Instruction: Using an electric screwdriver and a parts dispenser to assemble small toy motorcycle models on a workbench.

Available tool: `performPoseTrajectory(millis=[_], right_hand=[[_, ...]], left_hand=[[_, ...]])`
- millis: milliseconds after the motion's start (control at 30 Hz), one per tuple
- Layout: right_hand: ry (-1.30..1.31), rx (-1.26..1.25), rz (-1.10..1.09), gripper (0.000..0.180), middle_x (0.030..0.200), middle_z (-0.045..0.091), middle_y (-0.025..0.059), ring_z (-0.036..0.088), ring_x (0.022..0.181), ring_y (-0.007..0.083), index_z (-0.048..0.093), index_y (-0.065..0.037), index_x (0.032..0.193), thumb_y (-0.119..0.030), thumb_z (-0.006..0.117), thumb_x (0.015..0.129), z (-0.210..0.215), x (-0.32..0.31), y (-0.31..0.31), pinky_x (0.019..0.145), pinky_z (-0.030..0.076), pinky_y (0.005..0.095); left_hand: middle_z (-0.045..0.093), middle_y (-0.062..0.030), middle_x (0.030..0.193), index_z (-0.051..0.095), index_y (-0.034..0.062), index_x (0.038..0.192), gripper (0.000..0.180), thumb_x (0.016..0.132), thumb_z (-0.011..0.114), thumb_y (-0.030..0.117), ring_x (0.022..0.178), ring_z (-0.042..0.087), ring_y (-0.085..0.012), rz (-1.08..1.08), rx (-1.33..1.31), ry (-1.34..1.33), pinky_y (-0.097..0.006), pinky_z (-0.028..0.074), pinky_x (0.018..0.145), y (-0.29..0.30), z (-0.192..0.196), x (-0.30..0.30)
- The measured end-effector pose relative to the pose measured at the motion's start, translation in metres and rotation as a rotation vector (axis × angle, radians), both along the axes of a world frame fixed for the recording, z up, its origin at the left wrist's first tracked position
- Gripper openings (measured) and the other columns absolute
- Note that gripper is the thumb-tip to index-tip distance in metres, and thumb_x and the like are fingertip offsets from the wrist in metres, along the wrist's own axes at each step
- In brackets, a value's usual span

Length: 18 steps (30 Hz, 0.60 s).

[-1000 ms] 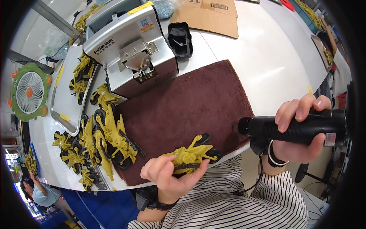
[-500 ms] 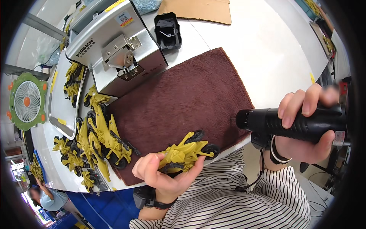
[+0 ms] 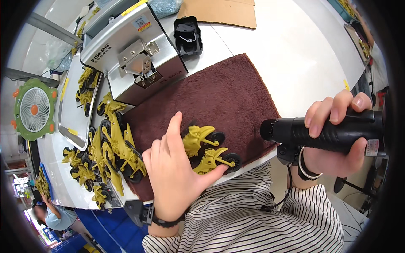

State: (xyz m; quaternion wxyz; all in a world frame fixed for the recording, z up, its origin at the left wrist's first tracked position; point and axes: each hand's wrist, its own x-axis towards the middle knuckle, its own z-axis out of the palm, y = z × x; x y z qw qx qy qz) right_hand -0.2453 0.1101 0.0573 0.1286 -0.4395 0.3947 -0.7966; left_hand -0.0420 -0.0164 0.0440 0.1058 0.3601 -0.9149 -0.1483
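Two yellow toy motorcycles with black wheels lie side by side at the mat's front edge: one farther away point(image 3: 198, 137), one nearer me point(image 3: 207, 162). My left hand point(image 3: 171, 175) is over their left ends, palm down and partly hiding them. Its index finger stretches away and its thumb reaches out beside the nearer motorcycle; whether it touches is unclear. At the right, my right hand point(image 3: 333, 114) is wrapped round a black cylindrical electric screwdriver point(image 3: 308, 131), held level with its nose pointing left over the mat's edge.
A brown plush mat point(image 3: 211, 97) covers the table's middle. Behind it stand a silver screw feeder point(image 3: 139, 55) and a black tray point(image 3: 188, 38). More yellow toy motorcycles point(image 3: 112, 147) pile up left, near a metal tray point(image 3: 78, 135) and green fan point(image 3: 34, 109). Another person point(image 3: 59, 217) is far left.
My left hand has turned palm down and its fingers have spread off the yellow toys it was holding. Two motorcycles now show apart on the mat. My right hand has barely moved.
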Motion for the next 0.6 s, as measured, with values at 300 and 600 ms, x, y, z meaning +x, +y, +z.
performPoseTrajectory(millis=[300, 600], right_hand=[[0.028, 0.006, -0.032, 0.045, 0.088, 0.046, 0.0103, 0.052, 0.058, 0.0172, 0.039, -0.002, 0.113, -0.034, 0.052, 0.085, 0.003, 0.004, -0.004, 0.056, 0.04, 0.0312], [-0.031, -0.006, -0.084, 0.046, 0.089, 0.047, 0.0122, 0.054, 0.06, 0.0198, 0.039, -0.003, 0.116, -0.034, 0.055, 0.085, 0.004, 0.008, 0.001, 0.059, 0.044, 0.0334]], left_hand=[[0.055, -0.0132, 0.107, 0.036, -0.0003, 0.13, 0.108, 0.043, 0.089, 0.035, 0.089, 0.056, -0.0261, 0.045, 0.209, 0.112, -0.037, 0.043, 0.082, 0.009, -0.004, 0.008], [0.057, 0.0005, 0.066, 0.036, 0.0119, 0.127, 0.054, 0.082, 0.065, 0.011, 0.057, 0.05, -0.0143, -0.129, 0.056, 0.604, -0.038, 0.037, 0.076, 0.029, -0.017, 0.061]])
